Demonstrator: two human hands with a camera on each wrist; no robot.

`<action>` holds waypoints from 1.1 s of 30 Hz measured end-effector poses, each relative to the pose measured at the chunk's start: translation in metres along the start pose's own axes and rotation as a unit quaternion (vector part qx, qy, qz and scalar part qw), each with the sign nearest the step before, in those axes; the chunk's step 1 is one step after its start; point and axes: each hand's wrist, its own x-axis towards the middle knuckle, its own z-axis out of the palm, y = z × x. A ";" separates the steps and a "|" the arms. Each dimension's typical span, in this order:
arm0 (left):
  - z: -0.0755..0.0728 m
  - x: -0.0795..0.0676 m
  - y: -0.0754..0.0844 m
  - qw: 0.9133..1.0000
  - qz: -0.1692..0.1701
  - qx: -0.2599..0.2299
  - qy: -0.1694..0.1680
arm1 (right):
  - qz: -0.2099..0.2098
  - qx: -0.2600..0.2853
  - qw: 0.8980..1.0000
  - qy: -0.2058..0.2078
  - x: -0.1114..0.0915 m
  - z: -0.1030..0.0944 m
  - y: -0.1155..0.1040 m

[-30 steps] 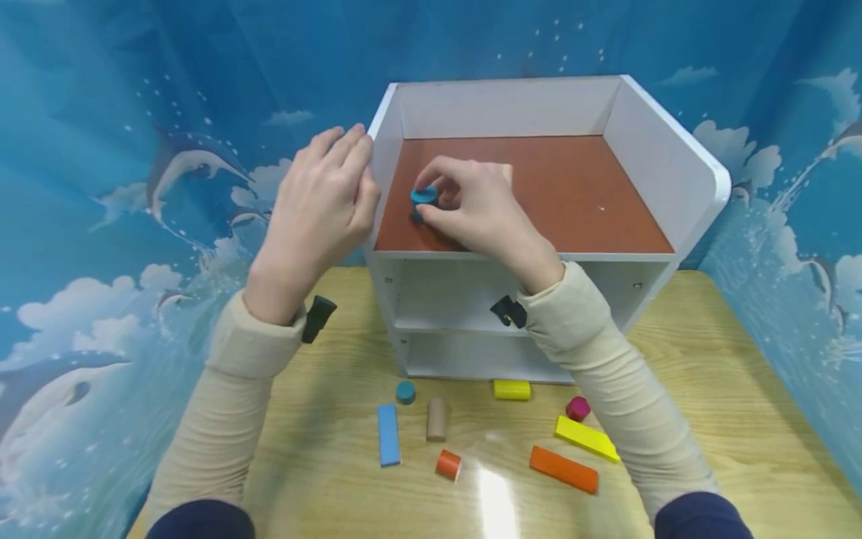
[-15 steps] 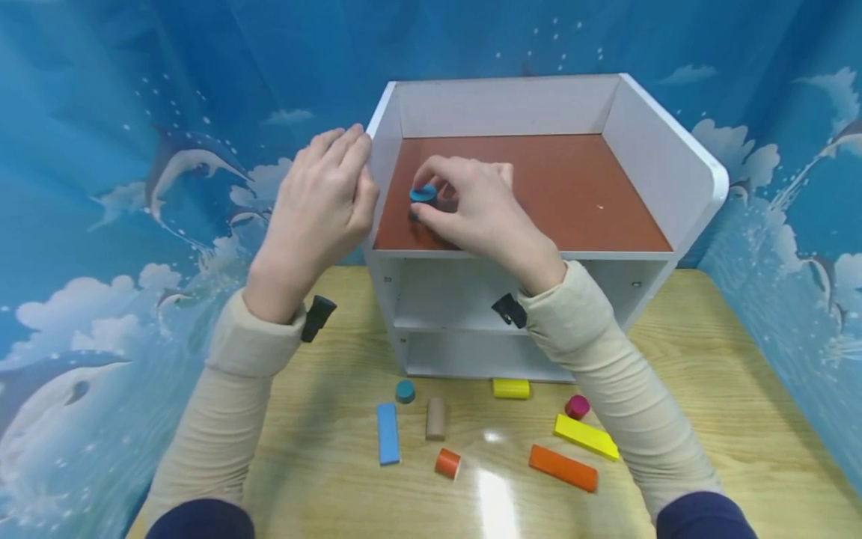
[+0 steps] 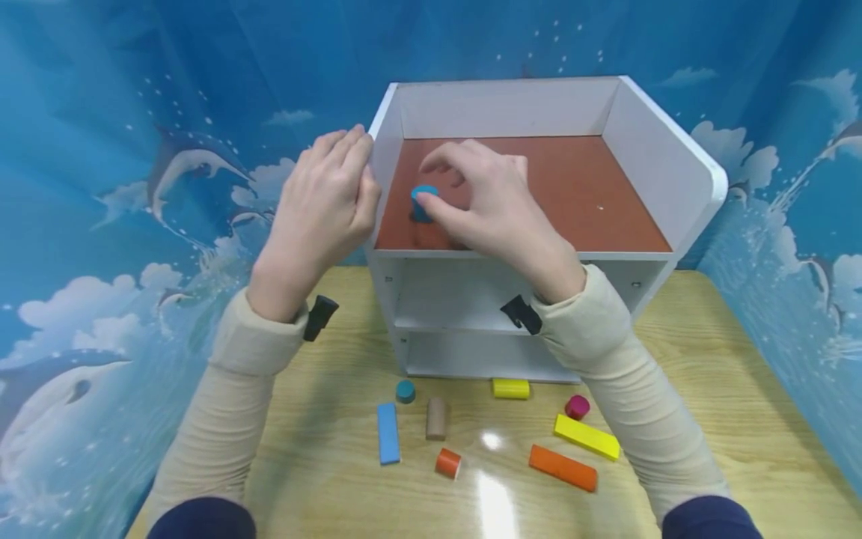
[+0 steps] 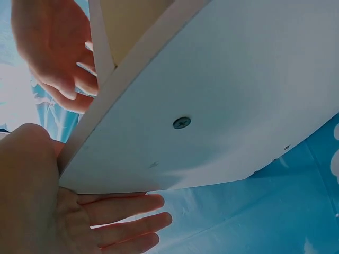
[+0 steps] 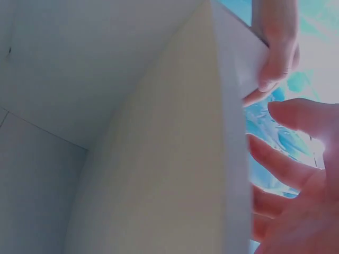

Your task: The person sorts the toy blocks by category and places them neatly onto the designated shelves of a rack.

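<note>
A blue cylinder block [image 3: 420,212] stands upright on the brown top board [image 3: 572,202] of a white shelf unit, near its left side. My right hand [image 3: 494,202] is over the board with fingers spread and lifted off the block; the thumb overlaps the block in the head view. Beside the top of the left side panel [image 4: 212,106], my left hand [image 3: 319,195] rests against its edge. The left wrist view shows straight fingers [image 4: 127,227] past the panel's lower outline. In the right wrist view, nothing is between the right fingers [image 5: 280,164] and thumb.
On the wooden table before the shelf lie a light blue plank [image 3: 388,434], a teal cylinder [image 3: 405,391], a tan cylinder [image 3: 436,419], an orange cylinder [image 3: 447,463], a yellow block [image 3: 511,388], a magenta block [image 3: 577,407], a yellow plank [image 3: 586,436] and an orange plank [image 3: 563,469].
The right hand has let go of the blue cylinder block, its fingers spreading and drawing back to the right. The block stays on the board. The left hand keeps its place.
</note>
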 end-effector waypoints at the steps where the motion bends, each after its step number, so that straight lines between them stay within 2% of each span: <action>1: 0.000 0.000 0.000 1.000 0.000 0.000 0.000 | -0.005 0.000 1.000 0.005 -0.002 -0.001 -0.001; 9: 0.001 0.000 0.000 1.000 -0.005 0.002 0.001 | -0.044 0.010 0.998 0.053 -0.018 -0.014 -0.007; 16: 0.001 0.000 0.000 1.000 -0.001 -0.003 0.004 | -0.106 0.029 0.989 0.095 -0.038 -0.026 -0.006; 23: 0.001 0.000 -0.001 1.000 0.001 -0.005 0.002 | -0.083 0.031 0.991 0.100 -0.062 -0.038 -0.008; 33: 0.001 -0.001 -0.001 1.000 0.000 -0.006 0.004 | -0.054 0.026 0.994 0.089 -0.096 -0.043 -0.006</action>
